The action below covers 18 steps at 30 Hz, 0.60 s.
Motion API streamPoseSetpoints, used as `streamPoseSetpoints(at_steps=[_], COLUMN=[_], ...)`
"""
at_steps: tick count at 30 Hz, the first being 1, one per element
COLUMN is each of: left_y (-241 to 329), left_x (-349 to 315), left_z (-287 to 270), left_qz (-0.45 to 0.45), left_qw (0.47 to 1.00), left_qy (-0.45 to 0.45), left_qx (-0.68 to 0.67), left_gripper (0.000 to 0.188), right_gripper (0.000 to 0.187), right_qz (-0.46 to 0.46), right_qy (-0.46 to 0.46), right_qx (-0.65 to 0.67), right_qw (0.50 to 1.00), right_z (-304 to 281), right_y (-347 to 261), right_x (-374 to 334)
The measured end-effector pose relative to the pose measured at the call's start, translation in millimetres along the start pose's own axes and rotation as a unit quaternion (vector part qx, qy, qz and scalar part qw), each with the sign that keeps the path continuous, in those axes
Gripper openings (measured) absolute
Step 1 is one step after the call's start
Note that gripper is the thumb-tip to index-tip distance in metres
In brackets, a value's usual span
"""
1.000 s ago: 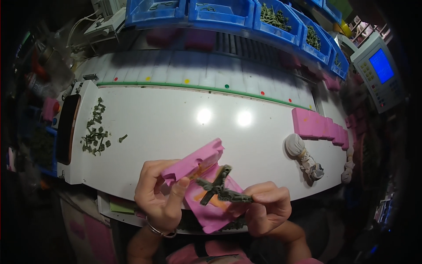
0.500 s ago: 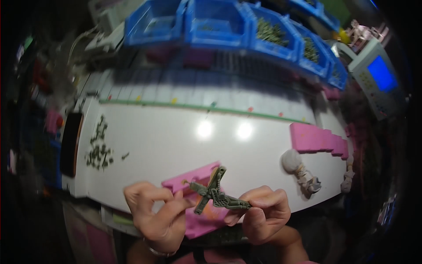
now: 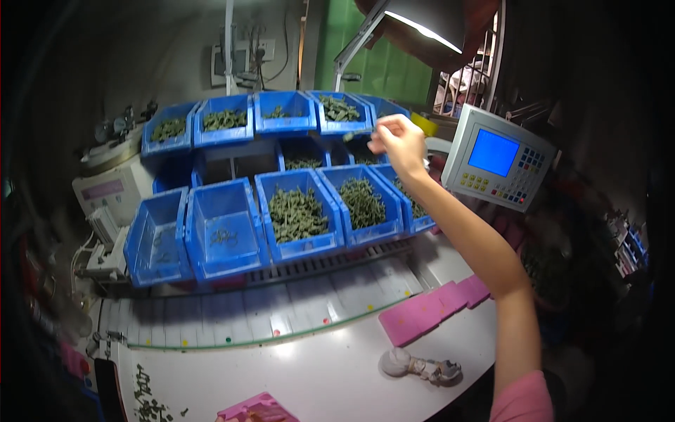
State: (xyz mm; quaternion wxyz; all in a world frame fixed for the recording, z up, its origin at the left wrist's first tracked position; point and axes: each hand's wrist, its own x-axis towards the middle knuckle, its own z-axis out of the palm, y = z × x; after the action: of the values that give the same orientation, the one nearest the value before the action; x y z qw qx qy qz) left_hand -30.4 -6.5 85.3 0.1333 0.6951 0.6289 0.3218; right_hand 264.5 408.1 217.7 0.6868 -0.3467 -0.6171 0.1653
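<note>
Raised since the earlier frame, the right hand (image 3: pixel 399 144) is now high beside the bins. Largest is the white tabletop (image 3: pixel 316 373). Beyond it, tiered blue bins (image 3: pixel 228 269) face forward, probably to keep their green pieces (image 3: pixel 299 214) sorted within reach. Right fingers bunch together; whether they pinch a blurred greenish bit (image 3: pixel 356 136), I cannot tell. At the lower edge, a pink mould (image 3: pixel 256 408) is partly cropped; the left hand's (image 3: pixel 223 419) grip there cannot be told. Smallest, loose green bits (image 3: pixel 150 408) lie left, perhaps leaving working room.
</note>
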Motion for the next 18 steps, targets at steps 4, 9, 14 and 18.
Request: streamPoseSetpoints(at_steps=[4, 9, 14, 18], left_y=[-4, -29, -24, -35], left_x=[-1, -16, -17, -24], left_z=[12, 29, 34, 35], left_qz=[0.003, 0.036, 0.018, -0.031], left_qw=[1.0, 0.992, 0.991, 0.987], left_qy=[-0.003, -0.028, -0.064, -0.138], left_qx=[0.008, 0.118, 0.114, 0.072], left_gripper=[0.079, 0.067, 0.08, 0.105], right_gripper=[0.014, 0.035, 0.017, 0.021], right_qz=[-0.063, -0.095, -0.281, -0.325], right_qy=[0.066, 0.013, -0.012, -0.082], right_qx=[-0.016, -0.26, -0.324, -0.401], right_qw=[0.996, 0.961, 0.903, 0.852], right_z=[44, 57, -14, -99], right_y=[36, 58, 42, -8], right_x=[77, 97, 40, -49])
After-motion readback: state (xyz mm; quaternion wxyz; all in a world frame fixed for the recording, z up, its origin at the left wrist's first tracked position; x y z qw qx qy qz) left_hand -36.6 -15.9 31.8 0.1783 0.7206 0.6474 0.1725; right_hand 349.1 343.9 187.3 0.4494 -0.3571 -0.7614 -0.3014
